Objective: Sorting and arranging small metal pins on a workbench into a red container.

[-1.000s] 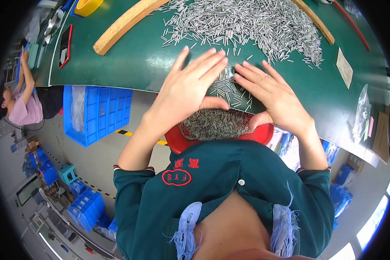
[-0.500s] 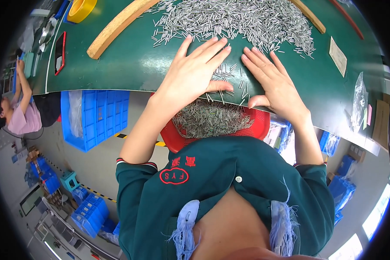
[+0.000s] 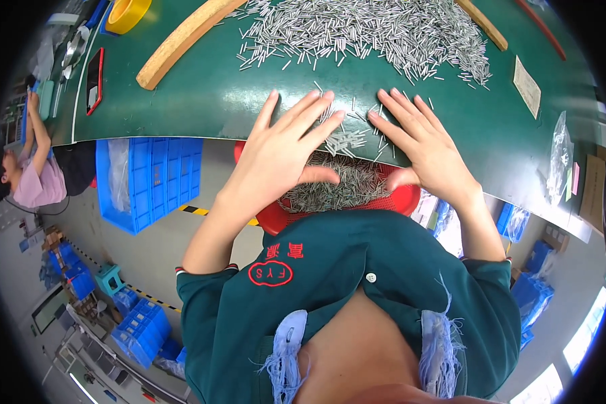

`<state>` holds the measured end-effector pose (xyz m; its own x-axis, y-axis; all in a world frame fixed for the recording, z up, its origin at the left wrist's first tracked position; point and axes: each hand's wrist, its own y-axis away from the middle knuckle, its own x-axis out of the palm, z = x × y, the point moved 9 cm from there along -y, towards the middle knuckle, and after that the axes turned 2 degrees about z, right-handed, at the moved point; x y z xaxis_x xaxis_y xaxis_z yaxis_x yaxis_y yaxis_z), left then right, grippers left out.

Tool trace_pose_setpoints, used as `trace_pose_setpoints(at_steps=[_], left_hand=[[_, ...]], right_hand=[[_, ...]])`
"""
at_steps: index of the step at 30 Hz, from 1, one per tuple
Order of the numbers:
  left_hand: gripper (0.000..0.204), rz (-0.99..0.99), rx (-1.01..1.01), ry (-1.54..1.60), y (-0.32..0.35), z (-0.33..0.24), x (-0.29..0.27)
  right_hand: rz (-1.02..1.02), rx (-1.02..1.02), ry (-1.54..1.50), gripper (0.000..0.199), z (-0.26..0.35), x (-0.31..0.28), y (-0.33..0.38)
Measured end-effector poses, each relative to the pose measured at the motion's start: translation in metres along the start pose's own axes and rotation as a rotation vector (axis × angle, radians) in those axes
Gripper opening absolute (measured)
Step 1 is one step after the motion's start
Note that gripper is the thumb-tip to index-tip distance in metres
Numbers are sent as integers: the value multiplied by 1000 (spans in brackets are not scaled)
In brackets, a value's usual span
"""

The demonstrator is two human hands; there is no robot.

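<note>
My left hand (image 3: 281, 143) lies palm down at the near edge of the green table (image 3: 182, 111), fingers spread. My right hand (image 3: 424, 147) is laid flat to the right of it, its fingers apart too. Between them a small batch of short metal pins (image 3: 345, 139) lies at the table's edge, with a few loose ones by the fingertips. Just below the edge, against my body, a red plastic basket (image 3: 402, 202) holds many more such pins. Farther back on the table spreads a large heap of metal pins (image 3: 384, 34).
Wooden strips (image 3: 182, 46) flank the heap on both sides. A red-edged phone (image 3: 95, 81) and a yellow tape roll (image 3: 126, 15) are at the left, a paper card (image 3: 526, 87) at the right. Blue crates (image 3: 151, 182) stand below the table; another person (image 3: 37, 178) sits far left.
Both hands have drawn back toward the near edge, the left one farther. Pins between them have moved to the edge, above the basket.
</note>
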<state>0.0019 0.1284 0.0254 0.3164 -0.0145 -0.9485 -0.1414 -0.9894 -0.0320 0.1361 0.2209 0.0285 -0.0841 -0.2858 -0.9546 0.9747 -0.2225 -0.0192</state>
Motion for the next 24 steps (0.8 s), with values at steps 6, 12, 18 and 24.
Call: trace_pose_setpoints(at_steps=[6, 12, 18, 24], left_hand=[[98, -107, -60, -76, 5, 16, -3], [102, 5, 18, 62, 8, -17, 4], [99, -61, 77, 57, -10, -23, 9], [81, -48, 236, 228, 11, -44, 12]], right_hand=[[-86, 63, 85, 105, -13, -9, 7], [-7, 15, -47, 107, 8, -1, 19], [-72, 39, 29, 108, -1, -7, 6], [-72, 61, 31, 111, -3, -2, 15]])
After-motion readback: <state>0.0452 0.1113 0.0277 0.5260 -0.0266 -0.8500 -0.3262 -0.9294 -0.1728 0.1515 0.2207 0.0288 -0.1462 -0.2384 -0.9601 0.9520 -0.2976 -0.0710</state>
